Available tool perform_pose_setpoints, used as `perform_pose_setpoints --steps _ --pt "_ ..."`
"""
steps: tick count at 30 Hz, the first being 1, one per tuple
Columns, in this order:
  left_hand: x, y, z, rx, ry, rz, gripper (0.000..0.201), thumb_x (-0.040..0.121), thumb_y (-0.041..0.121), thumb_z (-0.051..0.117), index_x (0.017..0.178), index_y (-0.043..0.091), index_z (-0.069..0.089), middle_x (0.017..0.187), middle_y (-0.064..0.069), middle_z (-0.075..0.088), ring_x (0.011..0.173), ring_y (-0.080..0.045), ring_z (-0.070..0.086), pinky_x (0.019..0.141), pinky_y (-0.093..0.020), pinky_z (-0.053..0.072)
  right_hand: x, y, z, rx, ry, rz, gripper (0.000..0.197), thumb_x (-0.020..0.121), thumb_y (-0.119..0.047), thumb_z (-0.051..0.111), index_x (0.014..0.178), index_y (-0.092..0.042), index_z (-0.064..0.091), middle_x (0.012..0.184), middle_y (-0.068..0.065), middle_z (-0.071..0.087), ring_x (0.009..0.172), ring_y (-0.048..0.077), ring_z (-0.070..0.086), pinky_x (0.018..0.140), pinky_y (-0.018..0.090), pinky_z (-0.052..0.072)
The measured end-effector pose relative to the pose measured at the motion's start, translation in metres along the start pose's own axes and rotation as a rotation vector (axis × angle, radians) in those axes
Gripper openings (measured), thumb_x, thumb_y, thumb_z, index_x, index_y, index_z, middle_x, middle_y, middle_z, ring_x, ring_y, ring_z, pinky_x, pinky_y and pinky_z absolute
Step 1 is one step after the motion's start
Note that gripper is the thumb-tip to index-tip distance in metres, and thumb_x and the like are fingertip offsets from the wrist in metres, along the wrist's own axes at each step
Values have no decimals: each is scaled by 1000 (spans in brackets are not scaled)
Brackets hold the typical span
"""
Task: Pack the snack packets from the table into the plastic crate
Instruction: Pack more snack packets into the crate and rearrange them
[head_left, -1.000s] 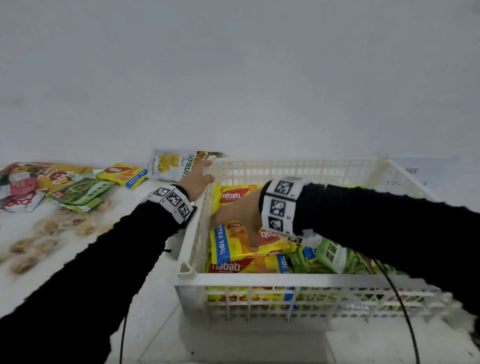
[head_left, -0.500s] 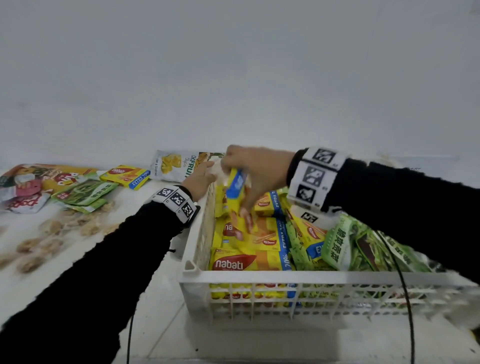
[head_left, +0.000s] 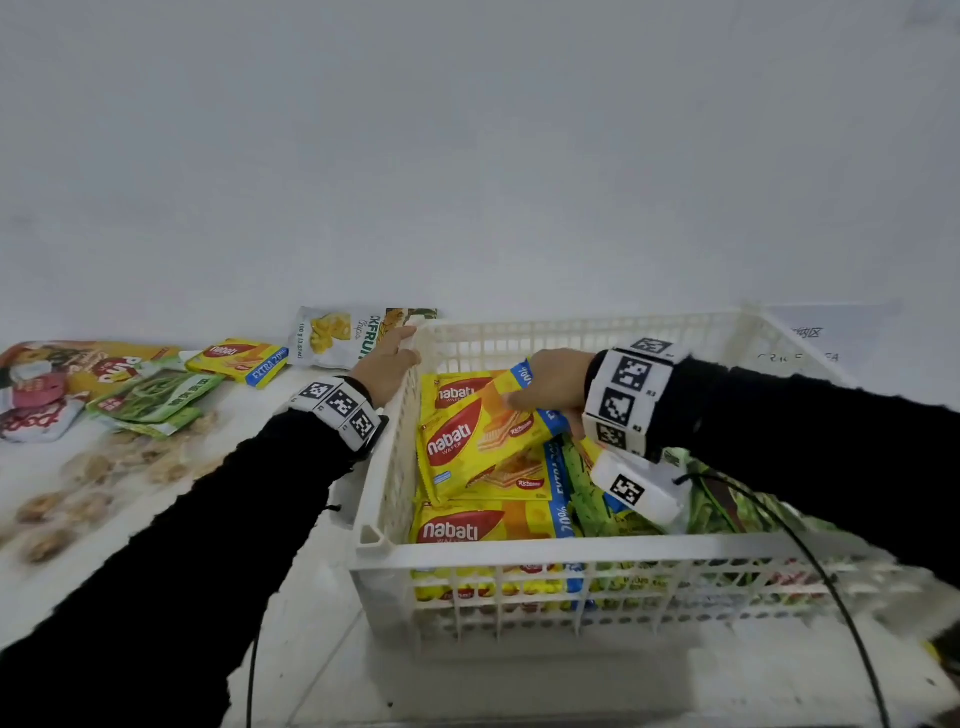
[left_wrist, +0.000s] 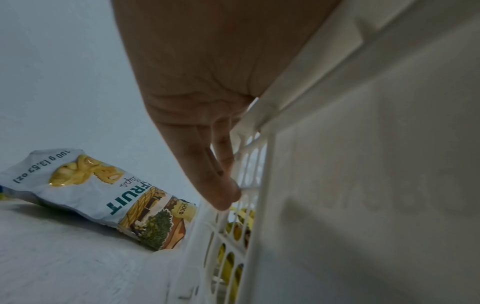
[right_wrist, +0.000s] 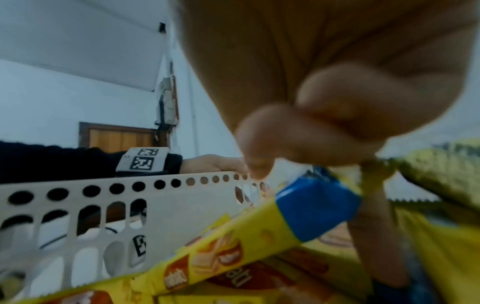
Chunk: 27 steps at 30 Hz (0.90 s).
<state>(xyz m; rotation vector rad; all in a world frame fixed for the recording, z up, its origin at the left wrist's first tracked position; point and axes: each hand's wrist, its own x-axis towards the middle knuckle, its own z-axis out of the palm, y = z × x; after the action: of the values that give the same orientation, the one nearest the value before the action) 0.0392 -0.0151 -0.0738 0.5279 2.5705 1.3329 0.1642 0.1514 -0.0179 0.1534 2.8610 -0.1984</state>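
Observation:
A white plastic crate (head_left: 571, 551) stands in front of me, holding several yellow Nabati wafer packets on its left side and green packets (head_left: 597, 499) on its right. My right hand (head_left: 545, 389) pinches the blue end of one yellow wafer packet (head_left: 483, 436), which lies tilted on top of the stack; the right wrist view shows the fingers (right_wrist: 298, 133) closed on that packet (right_wrist: 259, 236). My left hand (head_left: 387, 358) grips the crate's far left rim, with its fingers (left_wrist: 221, 174) down the outer wall (left_wrist: 363, 164).
On the table left of the crate lie a jackfruit chips bag (head_left: 343, 335) close to the corner, a yellow wafer packet (head_left: 239, 358), green packets (head_left: 156, 400) and orange and red bags (head_left: 62, 374). A wall runs behind. A black cable (head_left: 831, 597) hangs over the crate's front right.
My right hand lifted a wafer packet from the stack toward the far left corner, then lowered it, tilted, onto the other packets. My left hand stayed on the rim.

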Motion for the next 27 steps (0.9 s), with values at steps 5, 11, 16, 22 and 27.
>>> perform_pose_setpoints --steps 5,11,16,22,27 --pt "1 0 -1 53 -1 13 47 97 11 37 143 12 28 151 -10 27 137 -24 28 110 -31 23 -9 -6 -6 -330 117 -50 53 77 -48 68 110 -10 52 89 2 55 77 20 56 62 28 42" --pt "0 0 -3 143 7 24 47 97 14 38 143 13 28 150 -9 29 137 -24 29 110 -31 24 6 -17 11 -543 -198 -241 105 63 -49 78 145 -37 13 140 6 42 129 30 39 111 51 23" --pt "2 1 -5 215 8 23 48 96 15 39 143 14 29 147 -11 35 133 -25 35 107 -32 28 5 -27 14 -421 -215 -273 84 71 -40 75 137 -27 25 78 -1 48 73 17 47 62 29 41" --pt "0 3 -5 245 5 25 48 96 15 38 143 14 29 146 -12 36 132 -25 37 106 -30 29 5 -32 22 -483 -247 -280 85 75 -43 71 143 -25 24 113 4 49 103 24 50 71 32 39" --pt "0 4 -6 236 -3 26 48 96 13 38 143 13 28 146 -12 35 133 -26 35 107 -32 28 1 -23 12 -478 -238 -334 84 79 -39 69 147 -25 21 144 5 36 129 23 40 95 36 39"
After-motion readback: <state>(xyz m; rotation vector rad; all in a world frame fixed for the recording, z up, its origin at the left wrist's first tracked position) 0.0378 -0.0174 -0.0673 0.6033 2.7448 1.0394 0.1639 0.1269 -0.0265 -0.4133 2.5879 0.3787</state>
